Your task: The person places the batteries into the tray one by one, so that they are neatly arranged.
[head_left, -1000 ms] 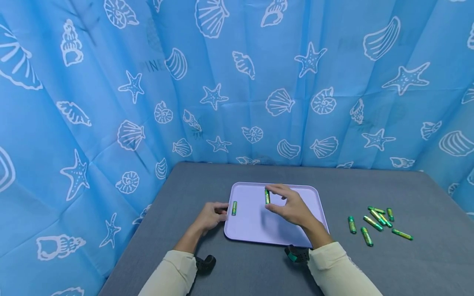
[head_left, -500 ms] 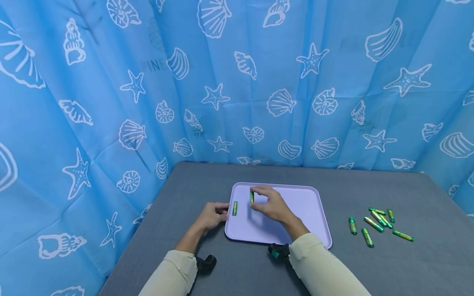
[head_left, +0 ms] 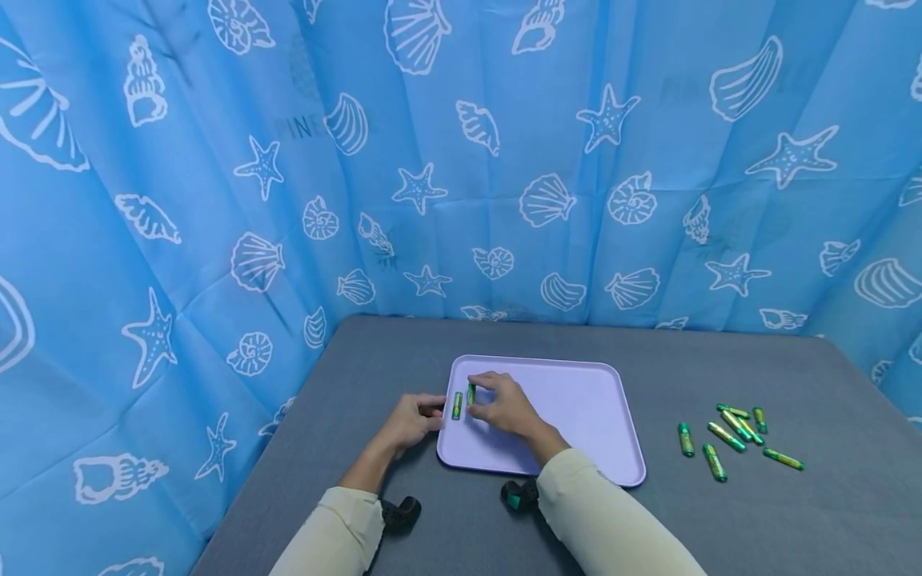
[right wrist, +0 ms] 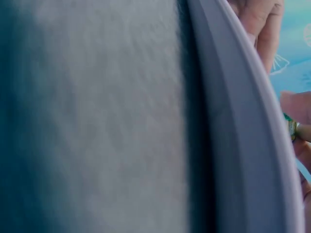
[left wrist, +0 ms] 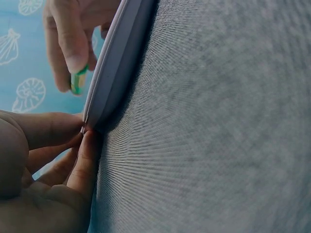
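Blue curtain (head_left: 454,240), white shell and starfish prints (head_left: 608,120), behind gray table (head_left: 828,520).

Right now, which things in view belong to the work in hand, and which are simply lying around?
In the work:
tray, its left edge held by the left hand
pinched battery, in the right hand
resting battery, lying on the tray
loose batteries to the tray's right, probably

Only surroundings:
grey table
blue shell-patterned curtain
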`<state>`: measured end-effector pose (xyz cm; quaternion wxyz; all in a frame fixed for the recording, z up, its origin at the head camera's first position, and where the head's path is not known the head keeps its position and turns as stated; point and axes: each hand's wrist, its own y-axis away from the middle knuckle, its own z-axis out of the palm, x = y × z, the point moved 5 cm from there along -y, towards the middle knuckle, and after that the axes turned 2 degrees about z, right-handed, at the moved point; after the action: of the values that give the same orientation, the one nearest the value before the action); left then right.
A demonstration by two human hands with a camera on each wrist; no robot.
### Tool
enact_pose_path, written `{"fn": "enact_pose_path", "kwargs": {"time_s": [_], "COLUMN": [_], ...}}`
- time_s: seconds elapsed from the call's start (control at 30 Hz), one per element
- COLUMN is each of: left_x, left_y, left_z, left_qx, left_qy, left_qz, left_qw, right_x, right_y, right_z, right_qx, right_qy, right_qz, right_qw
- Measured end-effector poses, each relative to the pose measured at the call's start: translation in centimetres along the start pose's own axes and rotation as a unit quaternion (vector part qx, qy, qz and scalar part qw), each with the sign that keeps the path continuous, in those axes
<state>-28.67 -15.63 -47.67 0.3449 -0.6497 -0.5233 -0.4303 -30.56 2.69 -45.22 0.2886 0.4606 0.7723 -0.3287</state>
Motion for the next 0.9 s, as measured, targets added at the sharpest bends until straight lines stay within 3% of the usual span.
{"fn": "enact_pose_path", "kwargs": {"time_s": [0.4, 0.63, 0.9], "left_x": [0.3, 0.2, 0.1], "left_y": [0.2, 0.2, 0.0], "left_z": [-0.1, -0.1, -0.1], "left_qx": [0.001, -0.004, -0.001], "left_qy": [-0.001, 0.002, 0.002], "left_qz": [-0.001, 0.017, 0.014], "left_qw": [1.0000, 0.9998, 0.9999], "right_x": [0.2, 0.1, 0.0], "right_y": [-0.2, -0.2, -0.3], "right_z": [1.5, 1.9, 2.0], "right_qx": [-0.029, -0.028, -0.040], "right_qy": [0.053, 0.082, 0.087], "right_qz": [0.040, 0.045, 0.069], "right_qw": [0.9973, 0.9953, 0.9930]}}
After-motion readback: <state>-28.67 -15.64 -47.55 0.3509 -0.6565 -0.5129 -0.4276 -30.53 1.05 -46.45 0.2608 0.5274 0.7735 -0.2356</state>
